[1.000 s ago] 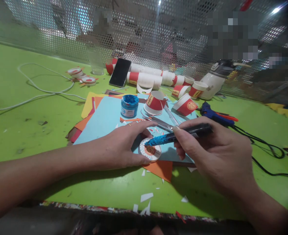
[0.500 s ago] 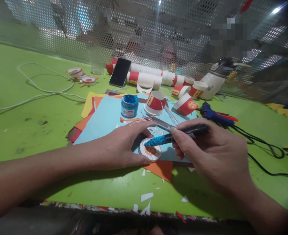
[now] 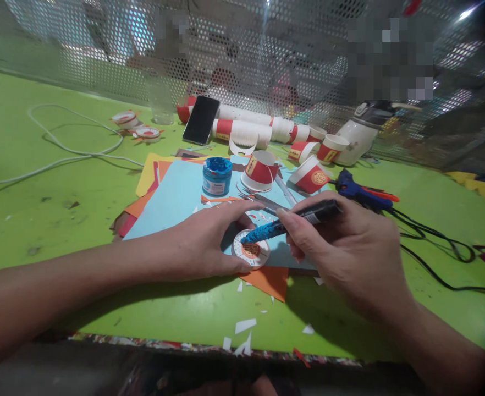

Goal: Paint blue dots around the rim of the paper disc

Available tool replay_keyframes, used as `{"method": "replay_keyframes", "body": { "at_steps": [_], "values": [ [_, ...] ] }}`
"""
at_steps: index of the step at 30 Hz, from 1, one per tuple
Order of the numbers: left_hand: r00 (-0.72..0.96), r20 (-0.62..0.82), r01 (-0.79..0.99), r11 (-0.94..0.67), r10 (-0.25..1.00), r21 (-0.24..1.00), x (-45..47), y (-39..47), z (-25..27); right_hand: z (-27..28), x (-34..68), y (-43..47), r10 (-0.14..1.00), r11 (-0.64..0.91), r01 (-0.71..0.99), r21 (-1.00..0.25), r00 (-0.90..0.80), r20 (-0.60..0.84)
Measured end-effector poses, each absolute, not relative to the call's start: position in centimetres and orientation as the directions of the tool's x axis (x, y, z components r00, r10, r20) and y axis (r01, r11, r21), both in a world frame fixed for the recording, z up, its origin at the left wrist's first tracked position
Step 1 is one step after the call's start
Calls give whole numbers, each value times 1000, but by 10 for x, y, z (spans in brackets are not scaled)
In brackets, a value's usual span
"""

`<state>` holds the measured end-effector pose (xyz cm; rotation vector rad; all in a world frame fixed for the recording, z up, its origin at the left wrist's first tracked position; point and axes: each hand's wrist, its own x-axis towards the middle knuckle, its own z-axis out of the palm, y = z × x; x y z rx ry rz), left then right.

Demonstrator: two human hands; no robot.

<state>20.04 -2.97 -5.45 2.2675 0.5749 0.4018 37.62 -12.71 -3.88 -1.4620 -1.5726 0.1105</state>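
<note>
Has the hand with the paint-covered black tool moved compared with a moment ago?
Yes, a little. The right hand with the black tool has slid leftward, closer to the blue paint jar; its blue tip sits over the round paper disc.

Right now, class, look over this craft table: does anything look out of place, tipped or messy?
Yes. Two red-and-white paper cups lie tipped on their sides near the glue gun. White paper scraps litter the green table by its near edge. The pen in the right hand is smeared with blue paint.
</note>
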Motion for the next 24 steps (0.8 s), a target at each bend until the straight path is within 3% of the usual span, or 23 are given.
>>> {"method": "replay_keyframes", "body": {
  "at_steps": [8,14,24],
  "values": [
    [848,96,296,-617,521,730,199,-29,-55,-33,374,-131,823,297,733,-611,127,553],
    [849,62,319,-601,525,733,198,-30,-53,-21,379,-136,688,254,705,-662,349,636],
    [844,8,359,-576,537,734,196,-28,-56,-22,387,-133,657,238,660,-713,431,619]
  ]
}}
